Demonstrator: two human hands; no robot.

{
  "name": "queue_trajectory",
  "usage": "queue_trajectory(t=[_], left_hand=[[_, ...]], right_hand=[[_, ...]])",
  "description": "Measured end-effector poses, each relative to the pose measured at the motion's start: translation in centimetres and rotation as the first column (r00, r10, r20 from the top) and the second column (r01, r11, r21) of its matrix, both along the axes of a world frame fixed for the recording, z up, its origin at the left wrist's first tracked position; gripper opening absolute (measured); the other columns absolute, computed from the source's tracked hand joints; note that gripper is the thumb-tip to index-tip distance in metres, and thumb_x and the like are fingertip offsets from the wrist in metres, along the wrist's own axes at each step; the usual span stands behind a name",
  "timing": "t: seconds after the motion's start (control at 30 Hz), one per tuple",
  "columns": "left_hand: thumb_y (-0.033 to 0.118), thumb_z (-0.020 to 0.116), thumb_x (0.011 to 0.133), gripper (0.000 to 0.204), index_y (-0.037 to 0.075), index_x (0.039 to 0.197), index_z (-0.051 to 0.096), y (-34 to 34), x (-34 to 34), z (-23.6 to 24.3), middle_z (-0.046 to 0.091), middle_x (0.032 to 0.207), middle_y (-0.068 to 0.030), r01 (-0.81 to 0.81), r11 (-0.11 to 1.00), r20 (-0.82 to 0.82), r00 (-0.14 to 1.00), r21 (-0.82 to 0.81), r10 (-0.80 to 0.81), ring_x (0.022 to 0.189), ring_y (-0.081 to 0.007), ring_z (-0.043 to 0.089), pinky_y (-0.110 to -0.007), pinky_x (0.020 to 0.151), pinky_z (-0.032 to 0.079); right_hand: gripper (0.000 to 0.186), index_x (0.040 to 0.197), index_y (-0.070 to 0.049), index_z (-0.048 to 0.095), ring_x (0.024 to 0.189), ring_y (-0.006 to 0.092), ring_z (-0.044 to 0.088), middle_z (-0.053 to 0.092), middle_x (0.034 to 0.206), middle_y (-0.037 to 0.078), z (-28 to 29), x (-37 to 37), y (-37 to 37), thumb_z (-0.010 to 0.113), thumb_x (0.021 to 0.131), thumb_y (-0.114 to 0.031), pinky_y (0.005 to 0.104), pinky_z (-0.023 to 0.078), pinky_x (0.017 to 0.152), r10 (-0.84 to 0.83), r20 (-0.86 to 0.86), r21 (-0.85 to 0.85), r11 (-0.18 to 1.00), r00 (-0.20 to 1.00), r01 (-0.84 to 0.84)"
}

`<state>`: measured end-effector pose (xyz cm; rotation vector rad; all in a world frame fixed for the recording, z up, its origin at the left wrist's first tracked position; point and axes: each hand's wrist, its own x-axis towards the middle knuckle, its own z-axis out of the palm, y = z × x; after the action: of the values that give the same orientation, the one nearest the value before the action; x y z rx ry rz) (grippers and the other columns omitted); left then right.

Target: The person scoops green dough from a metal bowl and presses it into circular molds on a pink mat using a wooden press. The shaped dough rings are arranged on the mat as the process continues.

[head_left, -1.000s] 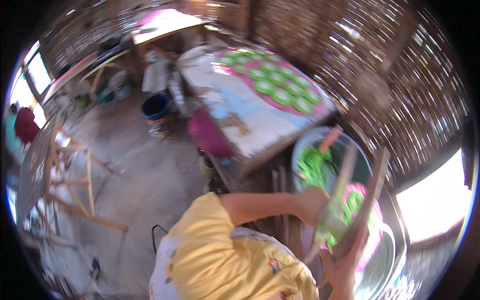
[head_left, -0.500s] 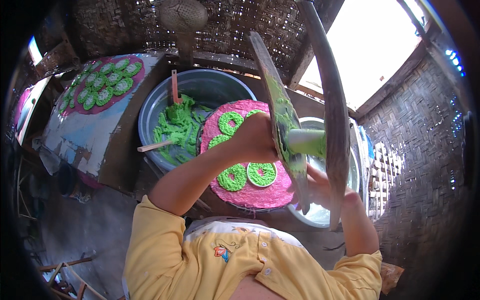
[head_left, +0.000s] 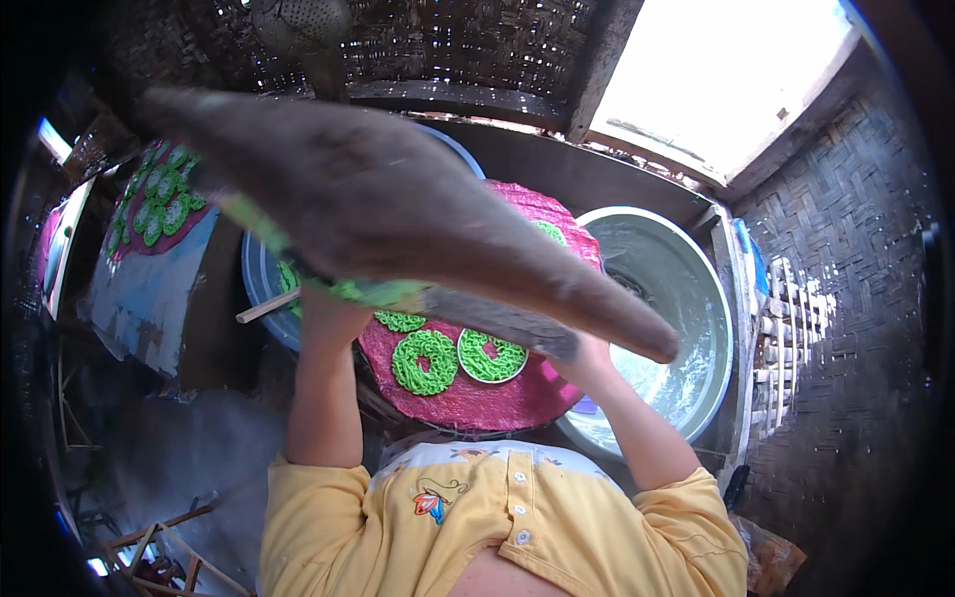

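Note:
A wooden press with two long, dark bars slants across the view, blurred by motion and smeared with green. My left hand is closed round its lower bar, the fingers hidden beneath the wood. By the bar's right end is my right hand; the bar covers its fingers, so I cannot see how it grips. Below the press lies a round, bright pink mat bearing rings of green noodle-like strands. One strand ring sits inside a thin white hoop. The press hides much of the mat.
Right of the mat stands a wide tub of cloudy water. A blue-grey basin, with a wooden stick over its rim, is mostly hidden behind the press. At far left, a pale board holds another pink mat with green rings.
The press has swung from nearly upright to lying slantwise, its upper end moving left. My left hand moved left and down; my right hand also shifted left. The head view has turned slightly.

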<state>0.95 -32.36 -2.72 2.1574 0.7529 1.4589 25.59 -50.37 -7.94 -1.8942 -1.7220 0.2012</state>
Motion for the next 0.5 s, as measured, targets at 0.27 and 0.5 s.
queue_trajectory(t=[0.27, 0.5], left_hand=[[0.023, 0.055, 0.087, 0.045, 0.002, 0.126, 0.041, -1.4, -4.5, 0.1, 0.054, 0.113, -0.0133, 0.079, 0.902, 0.452, 0.882, -0.425, 0.136, 0.097, -0.017, 0.056, -0.032, 0.083, 0.048], [0.02, 0.055, 0.085, 0.04, 0.002, 0.119, 0.045, -0.8, -3.2, 0.8, 0.059, 0.101, -0.0146, 0.015, 0.943, 0.476, 0.866, -0.333, 0.154, 0.081, -0.0159, 0.06, -0.034, 0.075, 0.052]], right_hand=[[0.018, 0.071, -0.004, 0.064, 0.077, 0.0285, 0.058, 0.058, 0.073, 0.01, 1.2, 0.1, 2.4, 0.064, 0.074, -0.022, 0.04, 0.047, 0.068, -0.043, 0.004, -0.202, 0.978, 0.999, 0.043], [0.017, 0.063, -0.007, 0.06, 0.071, 0.0245, 0.057, 0.056, 0.069, 0.006, 1.6, 0.0, 2.8, 0.065, 0.074, -0.02, 0.0362, 0.047, 0.064, 0.018, 0.085, -0.059, 0.998, 0.996, -0.013]])
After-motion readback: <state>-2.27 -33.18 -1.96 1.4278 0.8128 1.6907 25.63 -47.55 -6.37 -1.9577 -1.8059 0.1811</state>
